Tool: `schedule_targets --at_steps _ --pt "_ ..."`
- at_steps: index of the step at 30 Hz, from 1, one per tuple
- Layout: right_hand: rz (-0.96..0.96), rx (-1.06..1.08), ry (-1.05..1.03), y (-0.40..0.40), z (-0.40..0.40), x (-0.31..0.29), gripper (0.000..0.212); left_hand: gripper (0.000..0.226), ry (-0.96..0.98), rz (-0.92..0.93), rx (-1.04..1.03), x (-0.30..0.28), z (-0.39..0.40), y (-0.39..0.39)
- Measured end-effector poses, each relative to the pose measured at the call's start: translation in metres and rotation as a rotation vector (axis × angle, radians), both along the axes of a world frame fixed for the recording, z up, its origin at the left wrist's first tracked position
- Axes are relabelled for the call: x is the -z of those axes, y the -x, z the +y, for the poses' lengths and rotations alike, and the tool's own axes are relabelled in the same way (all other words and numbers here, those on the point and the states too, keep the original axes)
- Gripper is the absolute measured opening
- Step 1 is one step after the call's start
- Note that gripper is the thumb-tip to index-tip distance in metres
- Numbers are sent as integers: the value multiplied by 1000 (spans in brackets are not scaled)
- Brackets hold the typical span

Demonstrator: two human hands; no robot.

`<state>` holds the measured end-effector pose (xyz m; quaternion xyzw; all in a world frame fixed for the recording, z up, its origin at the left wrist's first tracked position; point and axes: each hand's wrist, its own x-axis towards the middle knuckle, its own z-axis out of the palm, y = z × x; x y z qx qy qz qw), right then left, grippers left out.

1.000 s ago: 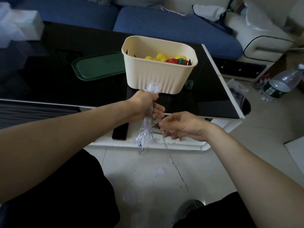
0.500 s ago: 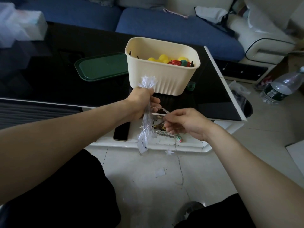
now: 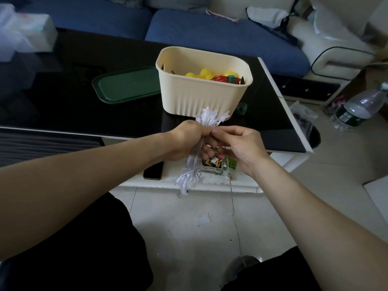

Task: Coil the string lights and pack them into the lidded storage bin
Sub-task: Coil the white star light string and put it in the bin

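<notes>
star string lights (image 3: pixel 194 158) bundled at frame centre, clear stars fanning above and below the left hand (image 3: pixel 184 141), which grips the bundle in a fist. right hand (image 3: pixel 235 143) pinches the wire beside it; a loose strand hangs toward the floor. cream storage bin (image 3: pixel 201 95) just behind on the black table (image 3: pixel 63 106), green lid (image 3: pixel 128 85) to its left.

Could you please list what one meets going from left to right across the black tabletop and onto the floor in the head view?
Blurred white box → dark green flat lid → cream ribbed plastic bin → small green object just right of the bin → clear plastic water bottle on the floor.
</notes>
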<state>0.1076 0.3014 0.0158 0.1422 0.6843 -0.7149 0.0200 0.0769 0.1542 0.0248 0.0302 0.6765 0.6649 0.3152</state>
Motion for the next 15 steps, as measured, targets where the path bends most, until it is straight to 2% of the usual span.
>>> schedule_targets --at_steps 3,8,15 --pt "-1 87 -3 0 -2 -1 18 38 2 28 2 0 0 -1" --pt "11 118 -30 1 -5 -2 5 39 -40 43 -27 0 4 -2" --pt "-35 98 -86 2 -3 3 13 32 -38 79 -45 6 7 -2"
